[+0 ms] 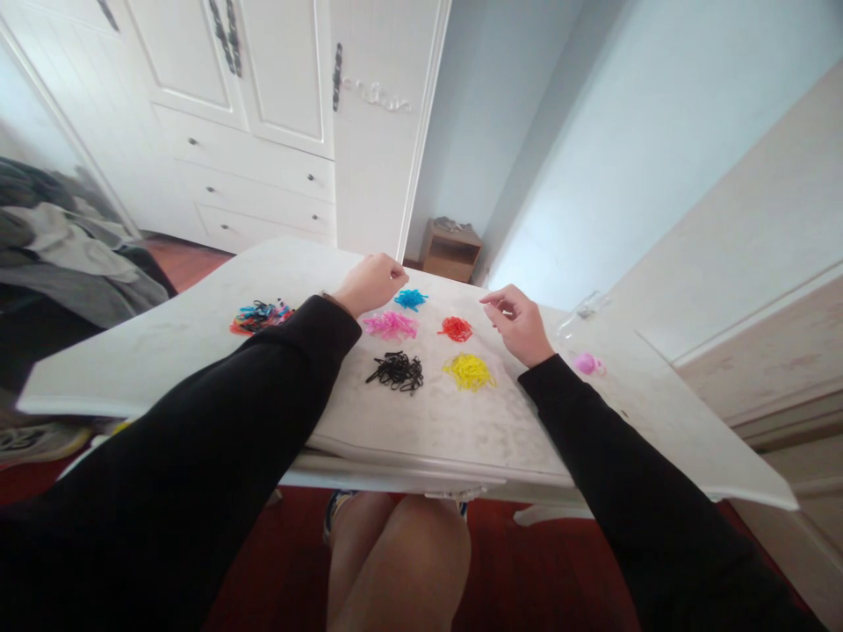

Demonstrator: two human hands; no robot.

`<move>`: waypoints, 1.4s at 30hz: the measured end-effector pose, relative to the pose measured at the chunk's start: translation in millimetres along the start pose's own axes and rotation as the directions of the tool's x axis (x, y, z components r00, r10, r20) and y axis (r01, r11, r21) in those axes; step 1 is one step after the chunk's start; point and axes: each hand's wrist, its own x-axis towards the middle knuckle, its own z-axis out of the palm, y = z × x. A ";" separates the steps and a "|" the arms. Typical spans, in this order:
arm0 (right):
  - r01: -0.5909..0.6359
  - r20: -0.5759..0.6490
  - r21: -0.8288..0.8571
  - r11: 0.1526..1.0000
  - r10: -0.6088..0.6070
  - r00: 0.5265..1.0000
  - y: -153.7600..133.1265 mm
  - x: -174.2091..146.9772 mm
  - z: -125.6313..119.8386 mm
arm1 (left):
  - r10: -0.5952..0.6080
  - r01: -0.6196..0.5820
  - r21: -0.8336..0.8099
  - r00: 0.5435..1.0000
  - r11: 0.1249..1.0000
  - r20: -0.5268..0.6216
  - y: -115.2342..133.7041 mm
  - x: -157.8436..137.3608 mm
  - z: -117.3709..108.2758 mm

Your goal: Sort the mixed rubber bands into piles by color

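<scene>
My left hand point(377, 283) is over the far part of the table, just left of a blue pile of small rubber bands point(411, 299). Its fingers are curled together, and whatever is between them is hidden. Nearer lie pink rubber bands point(391, 326) and black rubber bands point(399, 373). My right hand point(517, 323) hovers to the right of the red rubber bands point(456, 329), fingers loosely bent and slightly apart, with nothing visible in them. Yellow rubber bands point(470, 372) sit below the red ones. A mixed-colour heap of rubber bands point(260, 316) lies beyond my left forearm.
Everything lies on a white table point(454, 434). On its right are a clear plastic container point(583, 312) and a small pink item point(587, 363). Behind stand a white wardrobe point(263, 79) and a low wooden box point(451, 250). Clothes point(72, 254) are piled at left.
</scene>
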 end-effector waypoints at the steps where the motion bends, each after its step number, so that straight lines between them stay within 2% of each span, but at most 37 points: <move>1: 0.003 0.001 0.001 1.000 -0.003 1.000 0.7 0.2 -0.1 | -0.002 0.002 0.006 1.000 1.000 -0.019 -0.3 0.2 -1.6; 3: 0.008 0.008 0.004 1.000 -0.008 1.000 2.5 0.3 0.2 | -0.013 0.013 -0.002 0.998 1.000 -0.058 -0.8 0.5 -4.8; 8: 0.009 0.040 -0.001 1.000 -0.009 0.999 8.3 -0.3 0.2 | -0.090 0.048 -0.199 0.975 0.979 -0.205 -4.2 3.4 -13.6; 10: 0.006 0.044 -0.009 1.000 -0.006 0.999 11.1 -0.2 -0.8 | -0.139 0.071 -0.252 0.954 0.965 -0.266 -10.8 5.8 -22.1; 12: 0.010 0.042 -0.020 1.000 -0.009 0.999 13.5 0.4 -2.1 | -0.172 0.099 -0.260 0.946 0.960 -0.276 -21.2 6.5 -37.2; 17: 0.051 0.040 -0.048 0.998 -0.049 0.998 16.8 3.1 -3.8 | -0.094 0.089 -0.071 0.993 0.994 -0.078 -50.7 -13.0 -95.3; 20: 0.078 0.039 -0.073 0.994 -0.076 0.996 18.8 4.0 -3.6 | -0.120 0.118 0.046 0.991 0.992 0.062 -65.2 -34.6 -124.3; 23: 0.084 0.043 -0.084 0.993 -0.081 0.996 22.5 4.4 -4.1 | -0.117 0.103 0.074 0.968 0.992 0.224 -76.6 -52.0 -139.6; 26: 0.085 0.043 -0.092 0.992 -0.082 0.996 26.6 4.9 -5.2 | -0.106 0.079 0.087 0.924 0.993 0.368 -80.4 -61.8 -144.8; 29: 0.085 0.040 -0.095 0.992 -0.082 0.996 29.2 5.3 -6.2 | -0.115 0.053 0.150 0.890 0.987 0.442 -76.3 -67.2 -145.1; 34: 0.091 0.047 -0.098 0.991 -0.087 0.995 30.9 5.6 -6.8 | -0.148 0.053 0.200 0.855 0.978 0.498 -68.1 -73.0 -140.6; 42: 0.094 0.060 -0.108 0.990 -0.088 0.994 30.7 5.8 -7.2 | -0.167 0.061 0.215 0.837 0.975 0.521 -70.6 -78.8 -137.9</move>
